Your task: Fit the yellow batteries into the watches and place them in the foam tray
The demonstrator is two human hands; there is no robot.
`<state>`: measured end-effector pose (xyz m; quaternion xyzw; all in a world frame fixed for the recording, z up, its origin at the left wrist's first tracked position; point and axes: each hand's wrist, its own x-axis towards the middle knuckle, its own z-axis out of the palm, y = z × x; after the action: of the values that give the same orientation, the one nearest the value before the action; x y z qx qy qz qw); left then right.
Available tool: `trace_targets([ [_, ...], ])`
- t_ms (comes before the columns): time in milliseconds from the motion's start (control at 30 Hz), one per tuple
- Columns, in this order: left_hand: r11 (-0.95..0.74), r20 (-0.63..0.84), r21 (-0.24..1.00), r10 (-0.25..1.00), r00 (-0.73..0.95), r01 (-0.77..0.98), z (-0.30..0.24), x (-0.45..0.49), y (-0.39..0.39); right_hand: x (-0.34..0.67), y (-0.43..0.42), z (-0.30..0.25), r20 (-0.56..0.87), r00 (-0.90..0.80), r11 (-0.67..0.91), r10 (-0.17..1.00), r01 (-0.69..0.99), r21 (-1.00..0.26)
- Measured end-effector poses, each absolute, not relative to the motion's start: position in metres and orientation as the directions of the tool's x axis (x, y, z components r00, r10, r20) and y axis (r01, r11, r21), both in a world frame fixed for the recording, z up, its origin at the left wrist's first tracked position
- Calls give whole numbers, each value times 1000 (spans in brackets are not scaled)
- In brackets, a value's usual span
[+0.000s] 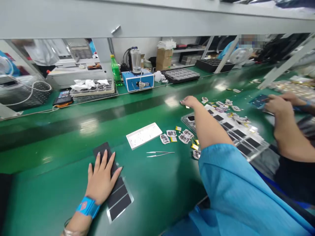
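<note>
My left hand (102, 178) lies flat with its fingers spread on a strip of black rectangular adhesive pads (120, 201) on clear backing. My right hand (191, 102) reaches far forward over the bench, its fingers bent together. A small pale yellow-edged piece shows just under it; whether the fingers grip it is hidden. Nearer me lie several small white oval housings (183, 138) with dark parts inside and several small silver battery cells (173, 139) with yellow ends. Metal tweezers (159, 153) rest beside a shallow white tray (144, 135) holding tiny dark bits.
Under my right forearm, a clear sheet with black pads (239, 133) spreads across the green bench (61, 196). A co-worker's hands (278, 104) hold a dark blue piece at right. Along the back stand a blue machine (138, 81), green bottle (115, 68) and black tray (182, 75).
</note>
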<state>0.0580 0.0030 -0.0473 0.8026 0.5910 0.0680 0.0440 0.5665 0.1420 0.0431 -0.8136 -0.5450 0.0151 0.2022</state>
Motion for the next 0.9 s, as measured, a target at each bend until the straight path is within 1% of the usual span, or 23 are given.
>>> trace_targets([
  [100,-288,31,158,957,287,944,-57,54,2,591,153,32,77,551,-505,831,806,-310],
  [167,-292,46,164,956,289,942,-59,51,-1,597,163,21,34,596,-565,802,775,-283],
  [300,-331,86,178,943,321,927,-61,46,-4,588,186,0,16,598,-578,801,781,-235],
  [433,-339,99,203,941,325,919,-62,43,-4,559,202,-3,33,538,-520,842,827,-214],
  [567,-331,87,251,944,320,909,-61,43,-1,524,205,17,59,417,-389,907,884,-261],
  [633,-331,109,277,944,312,902,-58,44,1,502,198,30,120,342,-291,932,904,-313],
  [667,-334,129,293,942,310,896,-57,44,2,489,193,36,172,293,-216,941,907,-361],
  [733,-350,191,344,935,300,871,-51,44,5,455,176,46,310,176,3,934,865,-501],
  [800,-372,268,434,923,277,820,-45,44,6,411,150,51,423,82,229,902,741,-632],
  [833,-372,293,503,923,251,780,-42,44,6,387,134,52,459,30,325,888,665,-672],
  [900,-316,268,703,947,174,637,-35,44,4,336,97,49,486,-62,443,872,526,-726],
])
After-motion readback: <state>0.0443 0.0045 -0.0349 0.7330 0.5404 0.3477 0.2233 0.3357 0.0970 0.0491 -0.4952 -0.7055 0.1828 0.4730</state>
